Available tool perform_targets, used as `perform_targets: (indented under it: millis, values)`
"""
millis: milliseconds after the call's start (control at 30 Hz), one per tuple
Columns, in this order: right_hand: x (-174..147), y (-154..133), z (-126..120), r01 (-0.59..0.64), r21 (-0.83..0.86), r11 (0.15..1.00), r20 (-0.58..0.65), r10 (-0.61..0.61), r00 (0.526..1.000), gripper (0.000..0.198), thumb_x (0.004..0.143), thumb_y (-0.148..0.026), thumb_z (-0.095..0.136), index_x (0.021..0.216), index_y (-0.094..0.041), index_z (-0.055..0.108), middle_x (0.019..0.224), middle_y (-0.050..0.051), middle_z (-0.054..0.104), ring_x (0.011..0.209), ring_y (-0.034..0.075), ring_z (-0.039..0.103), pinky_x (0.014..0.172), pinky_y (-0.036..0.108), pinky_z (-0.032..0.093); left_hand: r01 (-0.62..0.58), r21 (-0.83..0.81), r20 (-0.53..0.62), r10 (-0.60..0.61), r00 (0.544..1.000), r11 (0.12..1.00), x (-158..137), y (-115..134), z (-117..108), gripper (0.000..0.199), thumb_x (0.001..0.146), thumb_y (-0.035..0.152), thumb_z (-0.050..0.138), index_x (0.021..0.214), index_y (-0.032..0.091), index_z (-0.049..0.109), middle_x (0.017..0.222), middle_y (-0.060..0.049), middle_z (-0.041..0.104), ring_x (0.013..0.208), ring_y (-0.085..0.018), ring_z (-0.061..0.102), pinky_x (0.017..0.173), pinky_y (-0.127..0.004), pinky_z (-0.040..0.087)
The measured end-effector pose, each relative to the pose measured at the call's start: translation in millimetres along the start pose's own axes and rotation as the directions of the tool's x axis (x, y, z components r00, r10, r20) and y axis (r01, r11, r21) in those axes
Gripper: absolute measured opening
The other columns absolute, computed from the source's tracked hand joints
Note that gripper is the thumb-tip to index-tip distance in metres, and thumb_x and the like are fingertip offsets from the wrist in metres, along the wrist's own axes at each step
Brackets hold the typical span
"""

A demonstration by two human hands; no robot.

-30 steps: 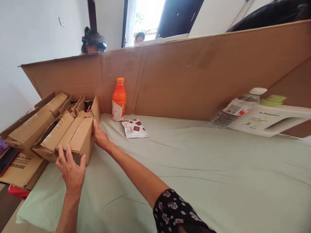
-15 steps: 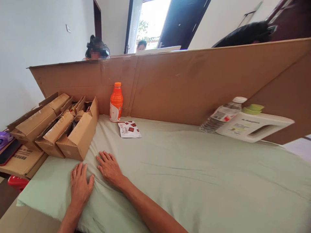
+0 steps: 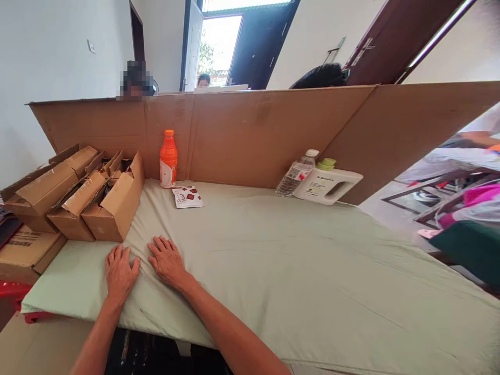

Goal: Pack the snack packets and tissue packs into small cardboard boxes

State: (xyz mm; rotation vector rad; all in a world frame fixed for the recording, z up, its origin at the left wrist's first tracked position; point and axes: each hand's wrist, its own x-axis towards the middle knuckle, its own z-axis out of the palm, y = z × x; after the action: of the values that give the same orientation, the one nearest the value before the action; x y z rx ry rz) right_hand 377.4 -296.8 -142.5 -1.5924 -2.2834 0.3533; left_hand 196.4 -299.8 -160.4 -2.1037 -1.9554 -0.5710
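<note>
Hands flat on green sheet (image 3: 273, 260), palms down, side by side: left hand (image 3: 119, 271), right hand (image 3: 167, 260), fingers loosely spread, holding nothing. Cardboard boxes (image 3: 109, 205) just beyond fingertips. Orange bottle (image 3: 168, 159) stands by cardboard wall (image 3: 253, 135).

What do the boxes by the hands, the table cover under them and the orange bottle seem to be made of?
Boxes: brown corrugated cardboard, matte, with folded flaps. Table cover: pale green cloth, probably cotton, soft and creased; the left hand and right hand lie flat on it. Orange bottle: likely glossy plastic with a screw cap.
</note>
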Motion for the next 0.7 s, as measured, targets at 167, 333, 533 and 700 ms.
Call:
perform_targets:
  millis: [167, 333, 533, 700]
  values:
    - [-3.0, 0.6, -1.9, -0.004, -0.006, 1.000, -0.001, 0.004, 1.000, 0.047, 0.102, -0.034, 0.047, 0.147, -0.022, 0.053, 0.161, 0.010, 0.043, 0.151, 0.026, 0.034, 0.124, 0.046, 0.023, 0.019, 0.023, 0.025, -0.019, 1.000, 1.000, 1.5, 3.2, -3.5, 0.035, 0.095, 0.034, 0.067, 0.125, 0.017, 0.063, 0.140, -0.012, 0.058, 0.130, -0.030, 0.055, 0.109, -0.055, 0.045]
    - [-6.8, 1.0, -1.8, -0.002, -0.002, 1.000, 0.005, 0.002, 1.000, 0.046, 0.101, -0.032, 0.050, 0.145, -0.021, 0.055, 0.160, 0.009, 0.045, 0.150, 0.027, 0.035, 0.124, 0.045, 0.023, 0.031, 0.037, 0.083, -0.034, 0.996, 0.999, -1.2, 9.6, -10.1, 0.038, 0.094, 0.031, 0.066, 0.128, 0.014, 0.064, 0.143, -0.015, 0.058, 0.134, -0.032, 0.052, 0.112, -0.054, 0.041]
    - [12.1, 22.8, -16.7, 0.053, -0.054, 0.997, 0.066, -0.050, 0.997, 0.041, 0.097, -0.030, 0.058, 0.137, -0.025, 0.063, 0.154, 0.008, 0.053, 0.145, 0.024, 0.043, 0.117, 0.041, 0.034, 0.001, 0.029, 0.241, -0.008, 0.970, 1.000, 5.9, 15.9, -31.9, 0.037, 0.095, 0.030, 0.064, 0.126, 0.011, 0.065, 0.142, -0.020, 0.058, 0.132, -0.035, 0.054, 0.111, -0.055, 0.042]
    - [86.5, 55.5, -39.3, 0.036, -0.174, 0.984, 0.062, -0.025, 0.998, 0.039, 0.100, -0.025, 0.050, 0.136, -0.017, 0.061, 0.153, 0.017, 0.051, 0.145, 0.030, 0.042, 0.114, 0.047, 0.035, -0.077, -0.081, 0.401, 0.103, 0.910, 0.994, 55.2, 30.3, -31.9, 0.026, 0.097, 0.037, 0.066, 0.111, 0.016, 0.067, 0.115, -0.007, 0.069, 0.106, -0.023, 0.066, 0.095, -0.048, 0.055]
